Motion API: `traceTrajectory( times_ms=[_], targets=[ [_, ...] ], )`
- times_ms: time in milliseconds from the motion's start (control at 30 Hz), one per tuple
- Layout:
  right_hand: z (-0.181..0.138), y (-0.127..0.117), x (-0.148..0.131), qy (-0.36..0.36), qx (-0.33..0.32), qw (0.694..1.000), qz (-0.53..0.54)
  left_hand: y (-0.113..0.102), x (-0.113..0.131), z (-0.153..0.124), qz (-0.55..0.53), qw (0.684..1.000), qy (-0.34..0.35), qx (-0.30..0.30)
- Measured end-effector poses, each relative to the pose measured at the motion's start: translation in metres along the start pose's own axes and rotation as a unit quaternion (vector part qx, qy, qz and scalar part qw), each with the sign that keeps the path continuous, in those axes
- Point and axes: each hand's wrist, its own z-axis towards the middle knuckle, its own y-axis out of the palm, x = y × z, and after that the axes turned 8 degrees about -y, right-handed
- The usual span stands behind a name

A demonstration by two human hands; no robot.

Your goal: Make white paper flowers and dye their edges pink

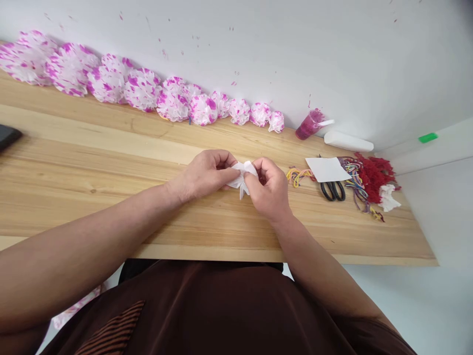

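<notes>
A small piece of crumpled white tissue paper [242, 176] is held between my two hands, just above the middle of the wooden table. From the left, my left hand [210, 172] pinches it between thumb and fingers. My right hand [269, 186] grips its other side, the thumb laid over the paper. The paper is gathered with folds sticking up and a point hanging down. Part of it is hidden behind my fingers.
White-and-magenta paper pompoms [142, 89] line the wall. To the right are a magenta cup [309, 124], a white roll [348, 141], a white sheet [328, 170], black-handled scissors [333, 191], yarn strands [298, 175] and a red heap [375, 175]. A dark object [8, 136] lies left.
</notes>
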Motion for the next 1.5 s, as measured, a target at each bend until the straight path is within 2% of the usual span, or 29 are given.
traceTrajectory(
  times_ms=[400, 600, 700, 900, 1500],
  targets=[
    [0.0010, 0.0011, -0.0007, 0.014, 0.005, 1.000, -0.006, 0.0027, 0.0037, -0.0022, -0.016, 1.000, -0.023, -0.007],
    [-0.0002, 0.0013, -0.0009, 0.013, -0.012, 0.999, -0.026, 0.0014, 0.0005, -0.0011, 0.059, 0.997, 0.025, 0.032],
    [0.0002, 0.0003, -0.0008, 0.007, -0.015, 0.999, -0.032, 0.0004, -0.0012, 0.0000, 0.077, 0.996, 0.026, 0.034],
    [0.0016, -0.0016, -0.0024, 0.009, -0.005, 0.999, -0.031, 0.0015, 0.0021, -0.0006, 0.036, 0.999, -0.020, 0.013],
    [0.0014, -0.0019, -0.0008, 0.029, -0.011, 0.999, 0.012, 0.0014, 0.0010, 0.0019, -0.058, 0.997, -0.039, -0.036]
  ],
)
